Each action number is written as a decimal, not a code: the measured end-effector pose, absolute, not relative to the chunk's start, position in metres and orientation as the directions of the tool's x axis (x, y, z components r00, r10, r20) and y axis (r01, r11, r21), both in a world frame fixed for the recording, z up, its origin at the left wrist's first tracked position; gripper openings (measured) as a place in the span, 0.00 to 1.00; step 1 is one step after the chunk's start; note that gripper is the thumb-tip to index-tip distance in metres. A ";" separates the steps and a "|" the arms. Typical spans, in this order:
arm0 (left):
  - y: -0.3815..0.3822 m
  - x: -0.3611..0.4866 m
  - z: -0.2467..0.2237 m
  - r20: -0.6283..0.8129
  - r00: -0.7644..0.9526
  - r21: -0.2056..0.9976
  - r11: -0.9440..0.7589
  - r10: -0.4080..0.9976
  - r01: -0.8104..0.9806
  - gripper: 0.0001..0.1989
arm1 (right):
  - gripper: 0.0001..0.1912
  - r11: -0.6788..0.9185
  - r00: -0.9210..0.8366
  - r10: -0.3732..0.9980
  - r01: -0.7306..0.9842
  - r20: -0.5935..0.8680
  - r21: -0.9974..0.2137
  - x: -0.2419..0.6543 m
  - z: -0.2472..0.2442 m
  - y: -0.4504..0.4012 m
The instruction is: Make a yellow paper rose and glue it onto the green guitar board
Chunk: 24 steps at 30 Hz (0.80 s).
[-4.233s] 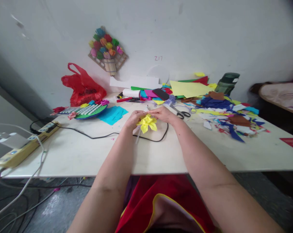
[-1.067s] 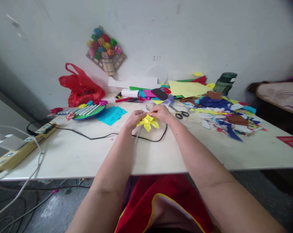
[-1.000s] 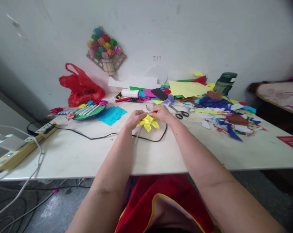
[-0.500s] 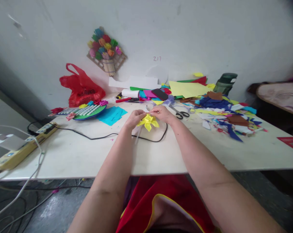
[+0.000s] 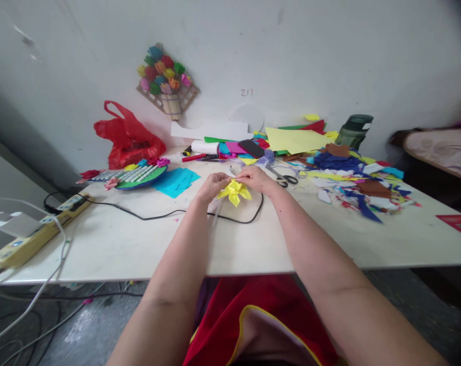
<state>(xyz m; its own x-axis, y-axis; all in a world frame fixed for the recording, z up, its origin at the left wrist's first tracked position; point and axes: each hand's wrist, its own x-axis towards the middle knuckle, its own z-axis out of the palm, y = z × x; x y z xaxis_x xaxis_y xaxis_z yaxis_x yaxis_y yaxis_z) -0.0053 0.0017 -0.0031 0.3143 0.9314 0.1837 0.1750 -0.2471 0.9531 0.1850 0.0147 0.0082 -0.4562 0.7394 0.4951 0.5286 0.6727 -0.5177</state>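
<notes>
A yellow paper flower (image 5: 234, 191) hangs between my two hands above the middle of the white table (image 5: 246, 249). My left hand (image 5: 214, 186) pinches its left side, with the fingertips close together. On the other side, my right hand (image 5: 255, 179) is closed on the flower's upper right edge. The fingertips of both hands nearly meet behind the bloom and are partly hidden. A pale thin stick (image 5: 216, 213) slants down below my left hand. Black-handled scissors (image 5: 286, 180) lie just right of my right hand.
A black cable (image 5: 142, 218) runs from the power strip (image 5: 43, 231) to below the flower. Blue paper (image 5: 176, 182), a green disc (image 5: 142, 178) and a red bag (image 5: 129, 137) are at left. Paper scraps (image 5: 371, 189) and a dark green bottle (image 5: 354, 131) are at right.
The yellow flower has shifted very slightly to the right. Both hands keep nearly the same place and hold.
</notes>
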 end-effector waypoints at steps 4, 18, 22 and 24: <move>0.003 -0.006 -0.004 0.163 0.336 0.969 -0.215 0.928 0.123 0.17 | 0.09 0.658 -0.421 0.748 0.574 0.513 -0.488 0.184 0.009 0.012; -0.002 -0.004 -0.001 0.129 0.298 0.991 -0.128 0.946 -0.022 0.21 | 0.08 0.710 -0.349 0.702 0.404 0.620 -0.577 0.182 -0.002 0.025; -0.002 -0.004 0.000 0.137 0.301 0.990 -0.137 0.944 -0.023 0.21 | 0.07 0.725 -0.347 0.688 0.317 0.637 -0.611 0.184 -0.001 0.022; 0.000 -0.004 -0.001 0.152 0.301 0.988 -0.156 0.942 -0.011 0.20 | 0.06 0.726 -0.346 0.687 0.296 0.639 -0.620 0.184 0.000 0.021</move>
